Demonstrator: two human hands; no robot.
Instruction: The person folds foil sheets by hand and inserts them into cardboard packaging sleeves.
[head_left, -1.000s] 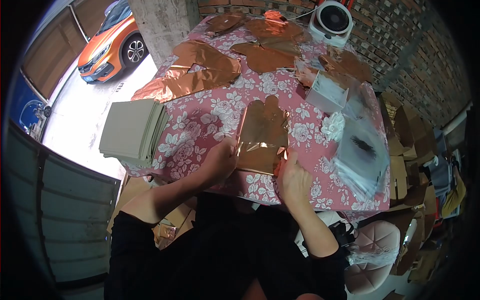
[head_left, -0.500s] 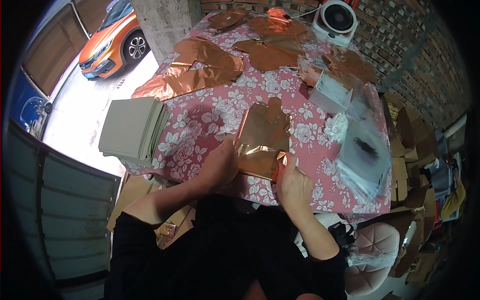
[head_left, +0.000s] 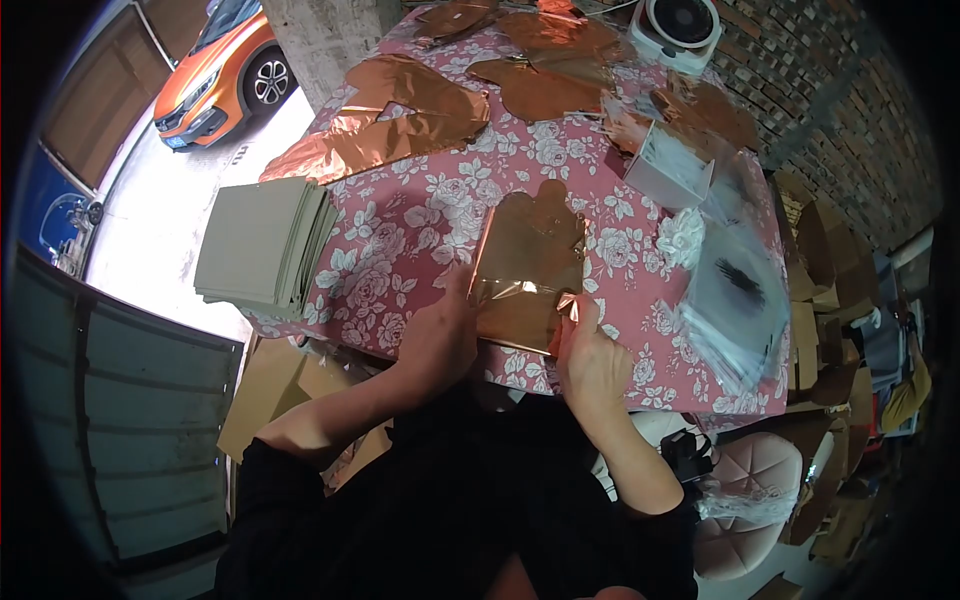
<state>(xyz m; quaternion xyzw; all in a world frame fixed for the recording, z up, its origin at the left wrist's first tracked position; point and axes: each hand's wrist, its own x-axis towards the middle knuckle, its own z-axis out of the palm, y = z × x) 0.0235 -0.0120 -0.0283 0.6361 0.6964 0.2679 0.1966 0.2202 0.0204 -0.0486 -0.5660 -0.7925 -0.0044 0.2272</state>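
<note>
A flattened copper-coloured foil balloon (head_left: 528,250) lies folded into a shiny rectangle near the table's front edge, with a rounded lobe at its far end. My left hand (head_left: 440,340) is closed at its left edge; the fingertips are partly hidden. On the lower right corner, my right hand (head_left: 592,362) pinches a turned-up bit of the foil between thumb and fingers. The near edge of the folded foil runs between both hands.
A stack of grey-beige cards (head_left: 260,245) stands on the left of the flowered tablecloth (head_left: 380,270). More flat foil balloons (head_left: 420,110) lie at the back. A white box (head_left: 670,165), clear plastic bags (head_left: 735,300) and a fan (head_left: 680,30) are on the right.
Both hands keep their hold on the foil, with very little movement. The view has shifted slightly, so the far end of the table sits a little higher.
</note>
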